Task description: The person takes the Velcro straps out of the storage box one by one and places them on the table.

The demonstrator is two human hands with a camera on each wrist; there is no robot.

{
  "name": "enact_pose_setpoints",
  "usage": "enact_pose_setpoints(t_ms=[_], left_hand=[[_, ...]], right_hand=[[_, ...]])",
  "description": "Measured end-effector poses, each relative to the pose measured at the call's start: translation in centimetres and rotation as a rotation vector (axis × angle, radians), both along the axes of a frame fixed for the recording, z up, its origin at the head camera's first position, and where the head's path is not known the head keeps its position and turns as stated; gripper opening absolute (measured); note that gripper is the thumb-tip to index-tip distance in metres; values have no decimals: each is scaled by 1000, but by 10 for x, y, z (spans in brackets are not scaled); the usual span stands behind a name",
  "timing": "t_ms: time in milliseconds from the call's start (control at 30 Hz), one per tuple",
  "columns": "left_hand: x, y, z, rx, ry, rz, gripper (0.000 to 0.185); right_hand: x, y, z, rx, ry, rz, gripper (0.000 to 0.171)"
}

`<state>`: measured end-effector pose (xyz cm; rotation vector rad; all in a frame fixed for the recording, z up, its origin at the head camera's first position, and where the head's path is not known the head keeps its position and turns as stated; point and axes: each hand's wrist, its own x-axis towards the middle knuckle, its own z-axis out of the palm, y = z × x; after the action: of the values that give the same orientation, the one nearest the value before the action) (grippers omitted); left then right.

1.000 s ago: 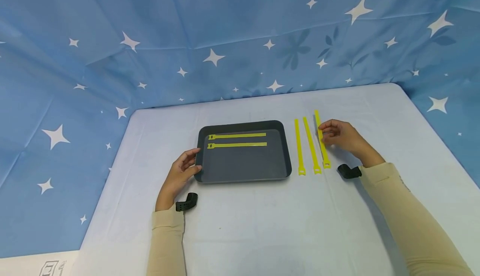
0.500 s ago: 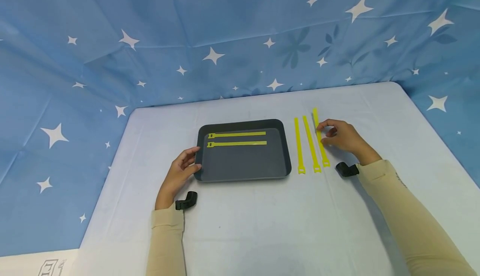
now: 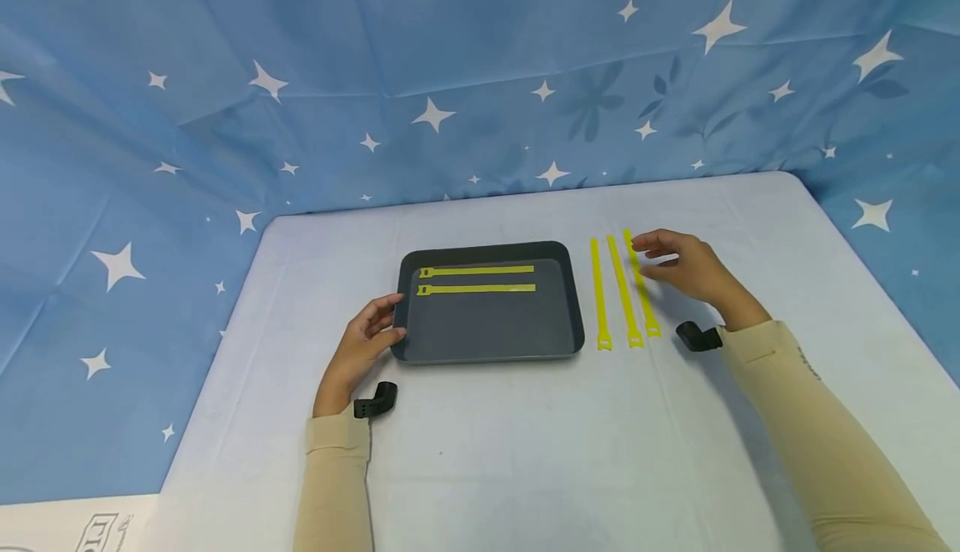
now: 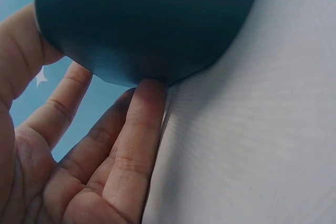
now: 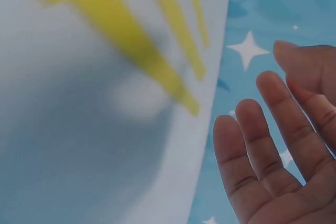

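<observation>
I am seeing my left hand (image 3: 360,352) resting at the near left corner of the dark tray (image 3: 487,352), fingers relaxed and slightly apart, with fingertips (image 4: 149,90) touching the tray's outer wall in the left wrist view. My right hand (image 3: 686,268) is hovering with its fingers straight and loosely spread, holding nothing, just above the far part of the rightmost yellow strap (image 3: 642,293); from the right wrist view the fingers (image 5: 262,129) are standing clear of the cloth. That strap is lying on the white table (image 3: 525,452) beside two more yellow straps (image 3: 611,298), all three running parallel and close together, just right of the tray's right edge. Two straps in the tray (image 3: 477,279) are lying side by side along its far side, leaving the near half of the tray floor bare. Bare table is lying right of my right hand and along the near edge. At the lower left corner a white sheet with printing (image 3: 97,527) is showing, but I cannot read it.
</observation>
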<state>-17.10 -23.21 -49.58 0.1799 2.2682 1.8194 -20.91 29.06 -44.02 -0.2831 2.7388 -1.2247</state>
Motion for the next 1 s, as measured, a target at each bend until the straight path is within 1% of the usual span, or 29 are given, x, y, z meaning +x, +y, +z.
enact_pose_setpoints(t_ms=[100, 200, 500, 733, 1000], left_hand=[[0, -1, -1, 3, -1, 0, 60], [1, -3, -2, 2, -2, 1, 60], [0, -3, -1, -8, -17, 3, 61], [-2, -1, 0, -6, -16, -1, 61], [-2, -2, 1, -27, -11, -1, 61]], right_hand=[[-2, -6, 5, -27, 49, 20, 45], [-3, -14, 10, -53, 69, 23, 42], [-9, -39, 25, -184, 63, 82, 39], [-15, -57, 29, -218, 39, 107, 37], [-22, -76, 28, -253, 9, 138, 38]])
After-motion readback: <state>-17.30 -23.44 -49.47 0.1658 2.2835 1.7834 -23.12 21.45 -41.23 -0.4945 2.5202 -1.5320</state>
